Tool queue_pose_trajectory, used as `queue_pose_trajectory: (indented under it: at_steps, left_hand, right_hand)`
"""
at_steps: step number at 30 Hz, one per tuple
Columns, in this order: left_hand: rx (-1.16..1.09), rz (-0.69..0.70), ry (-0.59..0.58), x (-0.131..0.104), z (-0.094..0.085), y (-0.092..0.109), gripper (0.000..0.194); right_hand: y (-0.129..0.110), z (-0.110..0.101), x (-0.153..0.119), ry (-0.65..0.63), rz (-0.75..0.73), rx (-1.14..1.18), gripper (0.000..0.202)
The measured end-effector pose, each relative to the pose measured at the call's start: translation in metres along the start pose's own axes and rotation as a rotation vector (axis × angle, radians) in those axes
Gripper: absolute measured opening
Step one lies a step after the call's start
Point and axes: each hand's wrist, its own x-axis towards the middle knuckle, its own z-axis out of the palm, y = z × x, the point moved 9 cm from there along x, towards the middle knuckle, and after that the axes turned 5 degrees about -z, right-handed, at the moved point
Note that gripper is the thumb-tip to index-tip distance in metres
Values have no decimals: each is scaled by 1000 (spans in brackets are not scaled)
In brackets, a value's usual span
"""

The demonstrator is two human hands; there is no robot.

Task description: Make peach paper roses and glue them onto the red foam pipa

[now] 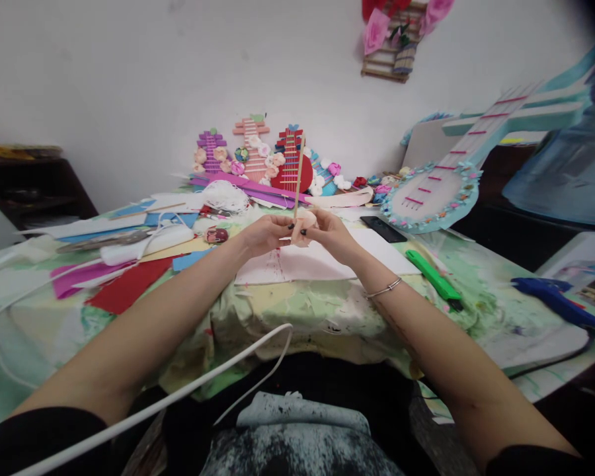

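Both of my hands meet over a white sheet (322,263) in the middle of the table. A pale peach paper flower (305,225) sits between them, its petals bunched. My left hand (268,235) pinches its left side, close to the lower end of a thin wooden stick (300,175) that stands nearly upright. On the flower's other side, my right hand (334,238) has its thumb and fingers closed round the petals. Exactly how the stick meets the flower is hidden by the fingers.
A green utility knife (434,277), a black phone (383,229) and a blue glue gun (558,301) lie to the right. Coloured strips, including a red one (131,285), lie left. Small decorated guitars (292,162) lean at the back. A white cable (178,390) crosses in front.
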Motion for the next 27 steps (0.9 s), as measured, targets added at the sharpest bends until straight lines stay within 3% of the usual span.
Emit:
queue_pose_trajectory:
  at_steps: [17, 27]
  left_hand:
    - [3, 27, -10, -1, 2, 2, 25]
    - [-22, -9, 109, 0, -6, -3, 24]
  right_hand:
    - [-2, -11, 1, 141, -54, -167, 29]
    - [-1, -14, 1, 168, -50, -271, 30]
